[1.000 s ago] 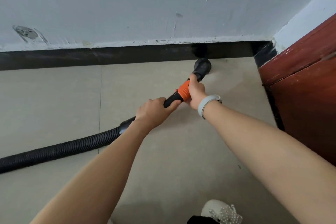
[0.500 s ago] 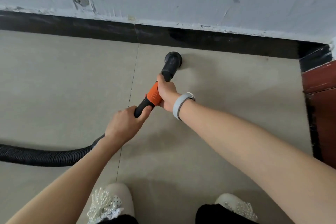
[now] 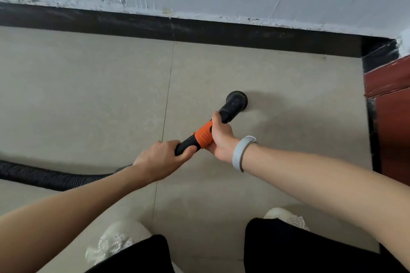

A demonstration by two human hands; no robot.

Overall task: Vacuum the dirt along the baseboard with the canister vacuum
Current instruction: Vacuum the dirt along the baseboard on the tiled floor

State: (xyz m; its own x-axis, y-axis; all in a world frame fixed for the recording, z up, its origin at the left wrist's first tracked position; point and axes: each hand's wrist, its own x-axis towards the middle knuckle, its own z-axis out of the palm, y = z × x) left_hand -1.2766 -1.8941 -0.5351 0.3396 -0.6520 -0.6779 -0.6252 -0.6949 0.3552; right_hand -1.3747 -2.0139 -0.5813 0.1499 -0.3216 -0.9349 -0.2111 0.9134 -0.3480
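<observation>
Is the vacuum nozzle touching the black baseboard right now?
No, the nozzle sits on the floor tile, with bare tile between it and the baseboard.

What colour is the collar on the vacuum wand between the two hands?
Orange collar, on an otherwise black wand; clearest in the head view.

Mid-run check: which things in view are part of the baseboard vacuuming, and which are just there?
Part of the job:
nozzle, on the floor tile short of the baseboard
orange collar
hose
left hand and right hand, both gripping the wand

Just there:
red cabinet
wristband
shoes
</observation>
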